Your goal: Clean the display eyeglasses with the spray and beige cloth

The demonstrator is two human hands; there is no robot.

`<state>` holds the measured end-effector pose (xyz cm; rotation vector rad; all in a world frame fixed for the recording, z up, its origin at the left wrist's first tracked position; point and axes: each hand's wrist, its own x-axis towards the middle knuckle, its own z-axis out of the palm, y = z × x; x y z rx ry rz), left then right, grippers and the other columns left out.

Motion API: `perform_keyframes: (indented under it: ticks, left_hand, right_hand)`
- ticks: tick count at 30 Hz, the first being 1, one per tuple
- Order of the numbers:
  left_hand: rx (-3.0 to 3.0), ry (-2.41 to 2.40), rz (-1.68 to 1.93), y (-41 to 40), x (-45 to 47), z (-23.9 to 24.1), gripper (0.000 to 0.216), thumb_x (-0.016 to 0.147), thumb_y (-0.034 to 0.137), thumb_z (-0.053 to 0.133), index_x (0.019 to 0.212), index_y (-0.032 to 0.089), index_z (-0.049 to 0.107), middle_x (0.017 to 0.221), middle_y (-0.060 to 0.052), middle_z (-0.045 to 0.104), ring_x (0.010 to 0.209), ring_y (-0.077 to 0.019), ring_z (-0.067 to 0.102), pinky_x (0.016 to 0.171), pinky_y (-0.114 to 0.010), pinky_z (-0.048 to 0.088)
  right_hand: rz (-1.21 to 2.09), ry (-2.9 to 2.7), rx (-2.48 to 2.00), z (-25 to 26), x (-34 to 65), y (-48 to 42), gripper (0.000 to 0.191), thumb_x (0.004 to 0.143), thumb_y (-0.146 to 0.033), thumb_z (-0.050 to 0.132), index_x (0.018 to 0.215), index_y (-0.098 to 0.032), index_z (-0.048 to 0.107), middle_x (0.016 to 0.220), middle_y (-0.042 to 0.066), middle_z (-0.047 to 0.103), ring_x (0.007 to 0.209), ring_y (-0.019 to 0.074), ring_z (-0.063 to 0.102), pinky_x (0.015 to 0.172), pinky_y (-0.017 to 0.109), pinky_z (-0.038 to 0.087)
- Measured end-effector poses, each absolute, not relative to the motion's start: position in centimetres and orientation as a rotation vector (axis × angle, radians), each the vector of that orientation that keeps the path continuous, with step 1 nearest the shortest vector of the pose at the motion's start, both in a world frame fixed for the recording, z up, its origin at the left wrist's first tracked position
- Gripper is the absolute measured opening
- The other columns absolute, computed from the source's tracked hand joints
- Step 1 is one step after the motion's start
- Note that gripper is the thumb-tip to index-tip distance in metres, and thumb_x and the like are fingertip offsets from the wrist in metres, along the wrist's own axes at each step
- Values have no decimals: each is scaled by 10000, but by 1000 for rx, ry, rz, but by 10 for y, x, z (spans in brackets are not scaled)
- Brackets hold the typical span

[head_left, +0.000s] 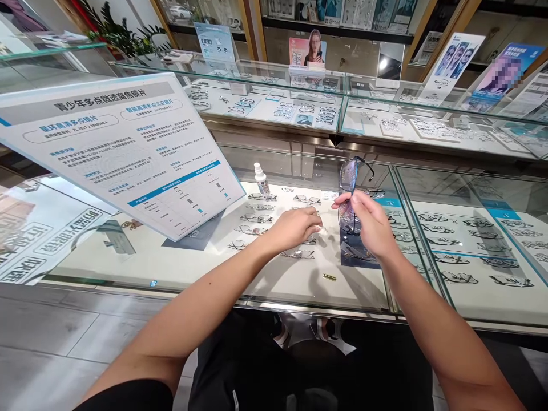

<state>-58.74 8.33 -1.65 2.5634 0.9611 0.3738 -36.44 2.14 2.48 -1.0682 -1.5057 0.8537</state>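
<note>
In the head view, my right hand (371, 220) pinches a pair of eyeglasses (349, 174) by the bridge, between thumb and fingers. The dark-framed glasses are held upright above the counter, and their lenses give a bluish-purple reflection. My left hand (297, 229) is lower and to the left, with its fingers curled together over the glass top. Something small and whitish shows at its fingertips, too small to name. A dark blue cloth (349, 258) lies beneath my right hand. Nearer me is a small gold-coloured rod (329, 277).
A white spray bottle (261, 180) stands behind my left hand. A large printed board (128, 154) leans over the counter at left. Rows of eyeglasses (466, 260) show under the glass display counter (274, 302). Another glass case with standing cards (451, 68) runs behind.
</note>
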Motion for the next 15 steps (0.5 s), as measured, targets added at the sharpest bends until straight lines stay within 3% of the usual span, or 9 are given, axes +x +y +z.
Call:
perform_keyframes:
  ticks: [4,10,15]
  left_hand:
    - [2217,968,670,89,-593,-13,281,1085,440,511,1074,216,680,1049,-54,723,973,-241,653,843,-347,455]
    - [1466,740,820,92,-601,3,372,974,571,715,1039,226,591,768,51,531,642,-115,450,623,-246,376]
    - [1300,658,863,87,-598,8,478,900,639,799,1009,212,612,813,28,604,659,-105,519,617,-228,409]
  right_hand:
    - [854,-1513,-1079,24,-364,22,432,1103,-587,511,1060,-253,782,1027,54,757,949,221,613,902,366,474]
    - [893,-1517,-1085,24,-365,20,431,1103,-588,503,1013,-251,757,1025,50,756,940,227,606,903,373,461]
    - [985,-1541,-1048,21,-369,19,398,1116,-547,502,1032,-246,748,1005,41,734,965,219,612,939,359,453]
